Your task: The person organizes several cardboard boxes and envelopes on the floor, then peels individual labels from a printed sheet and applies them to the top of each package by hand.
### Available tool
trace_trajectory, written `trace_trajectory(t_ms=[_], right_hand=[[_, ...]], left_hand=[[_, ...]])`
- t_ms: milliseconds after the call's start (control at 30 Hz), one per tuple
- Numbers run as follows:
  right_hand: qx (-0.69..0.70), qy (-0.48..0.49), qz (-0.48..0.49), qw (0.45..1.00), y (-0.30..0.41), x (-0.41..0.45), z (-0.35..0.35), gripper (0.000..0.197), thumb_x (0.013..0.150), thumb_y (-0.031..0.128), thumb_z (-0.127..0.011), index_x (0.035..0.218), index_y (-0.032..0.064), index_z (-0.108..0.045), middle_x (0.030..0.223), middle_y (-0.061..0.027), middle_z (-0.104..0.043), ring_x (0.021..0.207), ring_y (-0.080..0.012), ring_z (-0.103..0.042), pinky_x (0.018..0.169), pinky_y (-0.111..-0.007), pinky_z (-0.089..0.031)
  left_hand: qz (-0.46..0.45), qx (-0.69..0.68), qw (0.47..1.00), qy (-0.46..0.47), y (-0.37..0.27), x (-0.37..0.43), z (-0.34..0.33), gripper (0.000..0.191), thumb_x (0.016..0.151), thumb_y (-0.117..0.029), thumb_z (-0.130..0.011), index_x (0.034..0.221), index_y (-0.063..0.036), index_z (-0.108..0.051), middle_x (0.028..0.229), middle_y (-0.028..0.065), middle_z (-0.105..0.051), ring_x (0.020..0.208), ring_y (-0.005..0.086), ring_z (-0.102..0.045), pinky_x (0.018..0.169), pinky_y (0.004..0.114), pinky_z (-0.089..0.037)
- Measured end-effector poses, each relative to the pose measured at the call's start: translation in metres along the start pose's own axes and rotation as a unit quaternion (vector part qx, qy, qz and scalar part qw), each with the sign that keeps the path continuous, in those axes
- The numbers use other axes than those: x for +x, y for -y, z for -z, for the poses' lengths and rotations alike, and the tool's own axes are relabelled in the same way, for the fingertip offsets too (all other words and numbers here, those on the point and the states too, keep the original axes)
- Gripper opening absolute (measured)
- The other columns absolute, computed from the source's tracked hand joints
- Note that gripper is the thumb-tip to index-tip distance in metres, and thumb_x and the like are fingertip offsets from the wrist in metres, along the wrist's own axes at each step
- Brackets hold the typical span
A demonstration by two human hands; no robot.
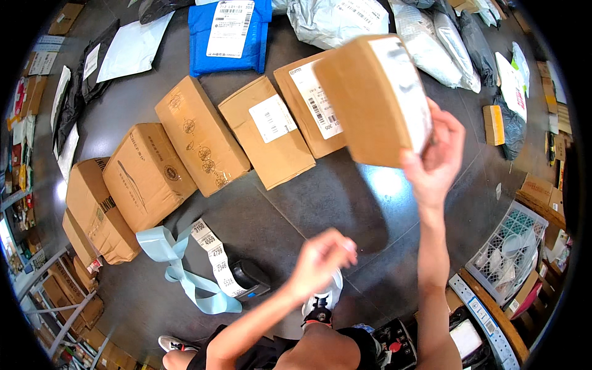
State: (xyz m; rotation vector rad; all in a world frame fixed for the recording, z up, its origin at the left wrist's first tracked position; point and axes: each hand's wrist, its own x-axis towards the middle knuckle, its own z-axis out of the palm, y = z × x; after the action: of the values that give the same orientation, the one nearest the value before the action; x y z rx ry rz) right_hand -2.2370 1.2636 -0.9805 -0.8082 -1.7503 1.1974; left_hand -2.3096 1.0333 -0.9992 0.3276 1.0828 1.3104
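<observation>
My right hand grips a brown cardboard box by its right side, thumb at the lower edge. The box is tilted above the floor, and a white label covers its side near my fingers. Lower down, my left hand hangs over the floor with fingers curled and blurred; nothing is plainly seen in it. To its left, a black portable label printer lies with a printed label strip curling out. Light-blue backing tape loops beside the strip.
Cardboard boxes line up on the dark floor, among them a labelled one and a taped one. Beyond lie a blue mailer and white plastic parcels. A plastic crate stands right; a metal rack borders the left.
</observation>
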Motion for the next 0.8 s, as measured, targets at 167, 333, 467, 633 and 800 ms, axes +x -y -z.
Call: trace_trajectory(t_ms=[167,333,467,633,800], right_hand=[[-0.244,0.067,-0.013,0.967,-0.002,-0.011,-0.038,0.053,0.076,0.015,-0.075,0.119,0.0013,-0.047,0.126,-0.0191,-0.046,0.121,-0.0315,-0.045,0.102,-0.041,-0.035],[0.04,0.044,-0.105,0.993,-0.032,0.005,-0.032,0.061,0.095,0.038,-0.051,0.139,-0.0009,-0.035,0.143,-0.0208,-0.037,0.132,-0.0298,-0.037,0.107,-0.039,-0.03],[0.253,0.072,-0.374,0.889,-0.083,0.025,-0.035,0.065,0.097,0.055,-0.037,0.135,0.0033,-0.045,0.133,-0.0115,-0.051,0.123,-0.0178,-0.046,0.102,-0.033,-0.035],[0.359,0.065,-0.38,0.85,-0.08,0.005,-0.02,0.057,0.101,0.045,-0.032,0.134,0.0009,-0.046,0.13,-0.0117,-0.054,0.116,-0.0188,-0.054,0.099,-0.031,-0.041],[0.388,0.134,-0.366,0.835,-0.038,-0.026,0.018,0.072,0.098,0.055,-0.024,0.139,-0.0025,-0.038,0.135,-0.0176,-0.05,0.121,-0.027,-0.052,0.101,-0.037,-0.042]], left_hand=[[-0.097,0.143,0.951,-0.256,-0.05,0.077,0.05,0.039,0.096,-0.03,-0.053,0.122,-0.0005,-0.052,0.121,0.0144,-0.056,0.114,0.019,-0.052,0.091,0.032,-0.044],[-0.152,0.005,0.974,-0.167,-0.078,0.14,0.04,0.074,0.097,-0.051,-0.041,0.143,0.0048,-0.027,0.142,0.0169,-0.038,0.132,0.0222,-0.035,0.11,0.033,-0.024],[-0.191,-0.006,0.96,-0.206,-0.068,0.169,0.032,0.101,0.089,-0.058,-0.049,0.144,0.012,-0.001,0.153,0.0278,-0.006,0.144,0.0307,-0.004,0.116,0.034,-0.005],[-0.209,-0.006,0.95,-0.233,-0.052,0.155,0.017,0.099,0.088,-0.052,-0.053,0.143,0.0149,-0.004,0.153,0.0296,-0.003,0.144,0.0358,0.0,0.116,0.036,-0.003],[-0.2,0.064,0.952,-0.221,-0.054,0.1,-0.012,0.094,0.088,-0.048,-0.051,0.145,0.011,-0.003,0.152,0.0318,-0.003,0.144,0.0391,-0.003,0.115,0.039,-0.009]])
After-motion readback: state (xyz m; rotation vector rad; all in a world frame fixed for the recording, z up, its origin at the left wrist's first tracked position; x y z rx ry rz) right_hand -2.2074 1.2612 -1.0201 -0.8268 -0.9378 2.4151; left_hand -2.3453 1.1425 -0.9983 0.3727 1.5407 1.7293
